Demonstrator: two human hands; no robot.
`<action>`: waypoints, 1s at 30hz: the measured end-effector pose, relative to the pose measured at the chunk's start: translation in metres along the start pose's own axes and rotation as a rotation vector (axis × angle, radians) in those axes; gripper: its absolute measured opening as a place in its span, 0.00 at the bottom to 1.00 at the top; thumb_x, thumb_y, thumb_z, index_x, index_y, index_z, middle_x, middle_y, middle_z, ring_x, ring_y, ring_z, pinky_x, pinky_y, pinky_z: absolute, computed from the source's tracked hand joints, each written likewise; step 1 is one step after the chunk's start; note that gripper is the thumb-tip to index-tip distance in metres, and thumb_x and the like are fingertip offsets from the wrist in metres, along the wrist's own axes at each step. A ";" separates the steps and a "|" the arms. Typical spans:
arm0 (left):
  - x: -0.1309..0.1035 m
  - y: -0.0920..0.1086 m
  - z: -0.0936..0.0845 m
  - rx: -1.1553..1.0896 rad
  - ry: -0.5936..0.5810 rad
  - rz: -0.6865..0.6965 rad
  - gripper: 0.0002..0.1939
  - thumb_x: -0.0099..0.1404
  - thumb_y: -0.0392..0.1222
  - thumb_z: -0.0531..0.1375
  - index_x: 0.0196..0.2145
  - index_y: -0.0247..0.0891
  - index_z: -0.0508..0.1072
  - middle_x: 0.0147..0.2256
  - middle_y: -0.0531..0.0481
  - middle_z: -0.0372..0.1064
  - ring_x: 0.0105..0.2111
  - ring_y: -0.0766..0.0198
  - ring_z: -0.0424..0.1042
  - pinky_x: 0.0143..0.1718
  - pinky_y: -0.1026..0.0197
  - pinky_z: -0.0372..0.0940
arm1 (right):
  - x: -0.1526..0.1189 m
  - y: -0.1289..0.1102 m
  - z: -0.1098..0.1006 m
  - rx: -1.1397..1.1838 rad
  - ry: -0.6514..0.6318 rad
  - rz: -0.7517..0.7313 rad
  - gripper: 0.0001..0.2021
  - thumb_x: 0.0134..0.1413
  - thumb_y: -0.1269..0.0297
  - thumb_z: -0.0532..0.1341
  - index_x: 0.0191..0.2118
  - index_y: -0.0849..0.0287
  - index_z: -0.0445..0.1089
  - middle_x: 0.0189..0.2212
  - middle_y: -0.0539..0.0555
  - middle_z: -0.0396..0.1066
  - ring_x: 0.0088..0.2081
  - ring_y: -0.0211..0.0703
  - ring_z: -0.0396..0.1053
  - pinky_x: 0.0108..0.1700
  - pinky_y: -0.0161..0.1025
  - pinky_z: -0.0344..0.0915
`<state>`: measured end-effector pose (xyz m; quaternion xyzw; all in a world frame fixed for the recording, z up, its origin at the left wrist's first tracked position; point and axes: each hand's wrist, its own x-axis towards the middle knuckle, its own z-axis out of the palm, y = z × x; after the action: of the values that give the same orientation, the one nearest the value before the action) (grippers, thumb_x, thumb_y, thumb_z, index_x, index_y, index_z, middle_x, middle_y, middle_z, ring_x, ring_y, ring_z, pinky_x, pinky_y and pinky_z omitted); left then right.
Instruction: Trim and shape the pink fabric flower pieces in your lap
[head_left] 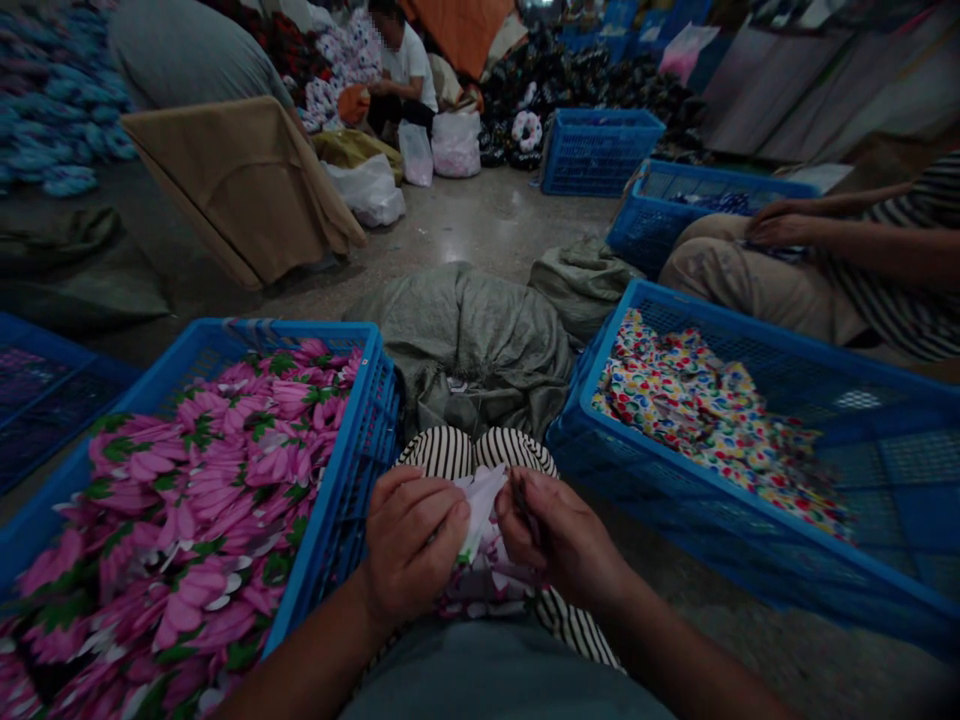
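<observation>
Above my lap, my left hand (pixel 420 535) has its fingers curled around one side of a white fabric piece (pixel 480 500), which shows a bit of green near its lower edge. My right hand (pixel 566 540) is closed at the other side of the fabric. In its fingers is a small dark tool (pixel 519 495), whose kind I cannot make out; its tip is close to the fabric. Beneath both hands, more pink and white fabric pieces (pixel 499 560) lie on my lap, over black-and-white striped cloth (pixel 439 450). My fingers partly hide the held fabric.
On my left, a blue crate (pixel 375 345) holds pink and green petal-like fabric pieces (pixel 217 480). A second blue crate (pixel 750 500) on my right holds colourful dotted pieces (pixel 697 410). Grey-green sacks (pixel 469 330) lie ahead. A seated person (pixel 862 240) is at the right.
</observation>
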<state>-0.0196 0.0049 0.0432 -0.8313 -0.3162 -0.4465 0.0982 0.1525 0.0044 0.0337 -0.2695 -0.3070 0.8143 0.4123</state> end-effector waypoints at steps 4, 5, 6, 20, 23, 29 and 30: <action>-0.002 0.002 0.007 0.005 0.037 -0.038 0.06 0.59 0.30 0.53 0.33 0.36 0.67 0.29 0.49 0.73 0.33 0.65 0.71 0.42 0.52 0.61 | 0.005 0.011 0.013 0.146 0.032 -0.016 0.18 0.52 0.50 0.56 0.23 0.61 0.59 0.10 0.43 0.53 0.11 0.28 0.45 0.13 0.28 0.42; -0.003 0.002 0.008 0.001 0.045 -0.038 0.06 0.59 0.30 0.53 0.33 0.36 0.68 0.29 0.49 0.73 0.33 0.65 0.71 0.43 0.52 0.60 | 0.006 0.011 0.014 0.167 0.033 -0.001 0.19 0.52 0.49 0.56 0.22 0.61 0.59 0.09 0.43 0.53 0.10 0.28 0.44 0.12 0.28 0.42; -0.003 0.002 0.009 -0.002 0.049 -0.036 0.06 0.59 0.30 0.53 0.33 0.36 0.68 0.29 0.48 0.73 0.33 0.65 0.71 0.43 0.52 0.60 | 0.006 0.011 0.015 0.184 0.036 0.016 0.19 0.51 0.49 0.56 0.22 0.60 0.59 0.09 0.42 0.53 0.09 0.28 0.43 0.12 0.28 0.42; -0.005 0.002 0.008 -0.019 0.045 -0.026 0.06 0.59 0.30 0.52 0.33 0.36 0.68 0.28 0.49 0.73 0.33 0.64 0.72 0.45 0.52 0.59 | 0.002 0.008 0.010 0.264 0.008 0.091 0.16 0.55 0.54 0.54 0.24 0.61 0.62 0.09 0.41 0.52 0.08 0.26 0.43 0.10 0.24 0.47; -0.004 0.002 0.006 -0.022 0.043 -0.037 0.07 0.60 0.31 0.51 0.33 0.37 0.67 0.28 0.50 0.73 0.33 0.65 0.72 0.45 0.52 0.59 | 0.002 0.007 0.008 0.233 0.007 0.083 0.17 0.55 0.54 0.55 0.22 0.61 0.61 0.09 0.40 0.50 0.08 0.26 0.42 0.10 0.25 0.46; -0.007 0.000 0.005 -0.076 0.073 -0.085 0.07 0.60 0.30 0.52 0.34 0.37 0.67 0.30 0.48 0.73 0.34 0.64 0.71 0.45 0.49 0.59 | 0.001 0.000 -0.004 0.032 0.061 0.006 0.18 0.53 0.52 0.55 0.22 0.61 0.61 0.10 0.41 0.50 0.10 0.26 0.42 0.12 0.26 0.42; -0.009 0.000 0.006 -0.114 0.069 -0.112 0.08 0.59 0.31 0.52 0.35 0.37 0.67 0.31 0.48 0.73 0.34 0.63 0.71 0.45 0.49 0.58 | 0.001 -0.001 -0.007 -0.004 0.062 0.002 0.18 0.53 0.51 0.55 0.23 0.62 0.62 0.10 0.41 0.51 0.10 0.26 0.43 0.12 0.26 0.42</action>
<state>-0.0189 0.0039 0.0329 -0.8007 -0.3328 -0.4968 0.0363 0.1574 0.0077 0.0301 -0.2957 -0.2955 0.8053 0.4204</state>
